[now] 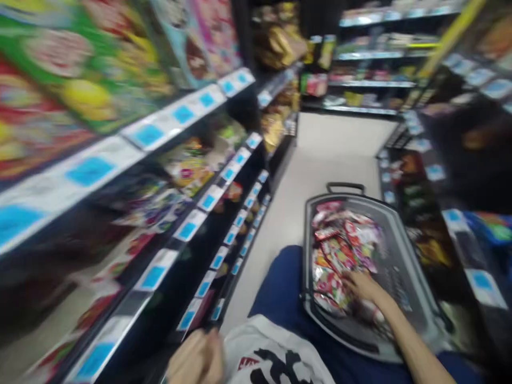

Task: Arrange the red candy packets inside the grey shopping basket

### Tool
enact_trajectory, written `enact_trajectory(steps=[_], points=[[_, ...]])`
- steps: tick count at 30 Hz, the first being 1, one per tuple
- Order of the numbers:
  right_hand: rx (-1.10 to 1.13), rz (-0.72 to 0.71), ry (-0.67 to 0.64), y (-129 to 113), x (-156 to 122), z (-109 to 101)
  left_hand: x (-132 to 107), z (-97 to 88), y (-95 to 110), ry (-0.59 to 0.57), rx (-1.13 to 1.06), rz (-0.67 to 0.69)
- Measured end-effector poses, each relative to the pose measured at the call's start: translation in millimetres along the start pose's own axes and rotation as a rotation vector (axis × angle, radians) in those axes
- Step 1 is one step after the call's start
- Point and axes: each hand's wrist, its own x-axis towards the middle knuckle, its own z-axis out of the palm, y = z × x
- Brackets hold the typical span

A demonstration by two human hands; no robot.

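A grey shopping basket (400, 240) with a dark rim stands at the right, against my blue-clad leg (276, 282). Many small, shiny, colourful snack packets (336, 250), mostly red and white, lie in its left half. My right hand (362, 285) reaches into the basket from the lower right, fingers bent down among the packets. Blur hides what those fingers hold. Low in the picture, in front of the left shelves, my left hand (196, 357) is curled closed beside my white shirt (272, 346), with nothing visible in it.
Store shelves (180, 114) with blue and white price labels line the left, stocked with large bright packages (92, 69) and smaller bags (192, 165). More shelving (428, 170) runs close along the right. Pale floor (340, 138) leads to stocked shelves (368, 56) at the back.
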Motion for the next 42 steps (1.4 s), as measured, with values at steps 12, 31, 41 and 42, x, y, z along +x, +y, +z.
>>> enact_trajectory(steps=[12,31,41,42], points=[[0.078,0.285,-0.016,12.2,-71.1,61.0,202.1,239.6,93.9,-0.925,-0.138,0.806],[0.204,0.337,0.106,-42.5,-86.4,90.5,234.9,409.3,148.7,-0.862,-0.064,1.081],[0.141,0.267,0.003,-47.3,-71.2,97.6,239.3,391.3,158.2,-0.737,-0.366,0.993],[0.156,0.282,0.033,-46.7,-69.3,99.1,242.8,390.6,158.6,-0.723,-0.464,0.970]])
